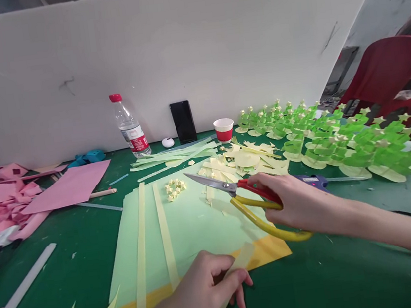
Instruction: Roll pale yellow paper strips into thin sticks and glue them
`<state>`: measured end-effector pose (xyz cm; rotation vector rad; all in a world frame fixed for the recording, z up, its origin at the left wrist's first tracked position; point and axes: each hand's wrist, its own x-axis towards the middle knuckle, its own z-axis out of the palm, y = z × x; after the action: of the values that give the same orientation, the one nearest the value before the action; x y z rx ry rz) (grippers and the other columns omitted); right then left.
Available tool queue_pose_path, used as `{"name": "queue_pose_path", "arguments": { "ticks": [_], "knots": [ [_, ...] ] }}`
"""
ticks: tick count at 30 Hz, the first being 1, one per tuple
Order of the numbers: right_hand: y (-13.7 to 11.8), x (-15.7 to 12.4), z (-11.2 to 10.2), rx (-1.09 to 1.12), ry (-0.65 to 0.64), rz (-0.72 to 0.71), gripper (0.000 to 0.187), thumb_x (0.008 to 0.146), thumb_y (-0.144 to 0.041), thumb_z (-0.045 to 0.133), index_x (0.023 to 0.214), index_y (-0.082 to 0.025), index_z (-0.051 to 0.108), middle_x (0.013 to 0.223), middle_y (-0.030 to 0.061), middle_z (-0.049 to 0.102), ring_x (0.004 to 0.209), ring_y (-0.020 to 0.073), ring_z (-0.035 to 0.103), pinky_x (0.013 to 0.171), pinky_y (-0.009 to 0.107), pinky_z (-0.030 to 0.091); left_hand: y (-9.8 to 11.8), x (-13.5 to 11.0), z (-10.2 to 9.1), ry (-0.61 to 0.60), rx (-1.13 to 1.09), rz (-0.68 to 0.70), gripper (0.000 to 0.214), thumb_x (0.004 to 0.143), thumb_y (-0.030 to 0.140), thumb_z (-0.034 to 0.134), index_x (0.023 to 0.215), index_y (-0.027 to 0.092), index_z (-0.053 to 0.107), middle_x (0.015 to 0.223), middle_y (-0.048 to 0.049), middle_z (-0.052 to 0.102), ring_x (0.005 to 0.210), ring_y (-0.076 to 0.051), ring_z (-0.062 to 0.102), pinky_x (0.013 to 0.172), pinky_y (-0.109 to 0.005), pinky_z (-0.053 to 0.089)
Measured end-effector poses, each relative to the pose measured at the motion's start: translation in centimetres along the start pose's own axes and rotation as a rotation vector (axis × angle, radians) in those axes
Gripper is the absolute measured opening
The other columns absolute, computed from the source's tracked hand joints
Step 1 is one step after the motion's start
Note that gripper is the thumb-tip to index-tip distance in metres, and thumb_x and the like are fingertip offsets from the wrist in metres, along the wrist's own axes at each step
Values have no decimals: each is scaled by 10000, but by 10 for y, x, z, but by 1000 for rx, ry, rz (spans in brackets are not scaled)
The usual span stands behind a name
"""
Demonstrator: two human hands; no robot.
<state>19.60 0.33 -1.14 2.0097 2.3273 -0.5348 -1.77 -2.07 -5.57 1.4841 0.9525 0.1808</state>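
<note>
My right hand (289,201) grips a pair of scissors (249,191) with yellow and red handles, the blades pointing up and left over pale green paper sheets (195,225). Lower down, my left hand (216,285) pinches a pale yellow paper strip (243,259) between thumb and fingers. Two more pale strips lie across the sheets, one of them a long strip (142,246) on the left. A small cluster of folded paper stars (175,189) sits near the scissor tips. Yellow-orange paper (268,252) shows under the sheets' front edge.
Paper scraps (251,158) and green strips (175,152) lie behind the sheets. Rows of green paper plants (311,131) fill the right. A bottle (131,128), a phone (183,121) and a paper cup (224,130) stand near the white board. Pink paper (72,185) covers the left.
</note>
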Motion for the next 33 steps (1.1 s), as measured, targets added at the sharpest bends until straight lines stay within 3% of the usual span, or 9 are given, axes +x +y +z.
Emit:
{"name": "queue_pose_path", "arguments": {
  "ticks": [4,12,19,25,29,33],
  "knots": [
    [1,24,-23,-45,34,-2,251,939,-335,506,1124,-174,560,1077,69,579,866,147,582,752,325,526,1,0,0,4,-10,22,395,831,387,440,490,224,326,555,3,563,717,-173,609,782,-282,467],
    [-22,129,-50,-101,-32,-190,304,929,-335,527,1176,-158,539,1161,86,552,975,187,574,827,386,509,-8,3,-2,-48,-26,74,399,861,380,458,506,208,393,561,-6,560,778,-179,640,769,-264,488],
    [-49,178,-49,-182,-137,-315,307,925,-337,534,1170,-153,542,1159,85,554,984,191,572,834,395,505,-9,0,-5,-49,-26,84,403,855,288,479,468,192,418,554,-2,538,667,-139,604,624,-205,435],
    [-76,203,-42,-203,-145,-365,316,924,-338,535,1180,-154,536,1168,87,549,990,195,570,836,398,504,-9,-1,-6,-56,-33,114,385,835,253,493,461,190,425,538,12,513,692,-146,616,655,-202,446],
    [-98,220,-33,-197,-129,-393,317,924,-338,536,1180,-152,536,1170,89,547,991,195,570,837,397,505,-13,-1,-7,-51,-22,125,374,846,261,489,481,178,487,558,12,546,659,-130,606,687,-199,461],
    [-120,233,-25,-188,-118,-419,322,923,-339,537,1185,-152,533,1171,88,546,991,197,570,833,398,506,-17,0,-10,-67,6,111,319,850,289,504,596,172,656,622,3,642,634,-124,597,604,-181,445]
  ]
}}
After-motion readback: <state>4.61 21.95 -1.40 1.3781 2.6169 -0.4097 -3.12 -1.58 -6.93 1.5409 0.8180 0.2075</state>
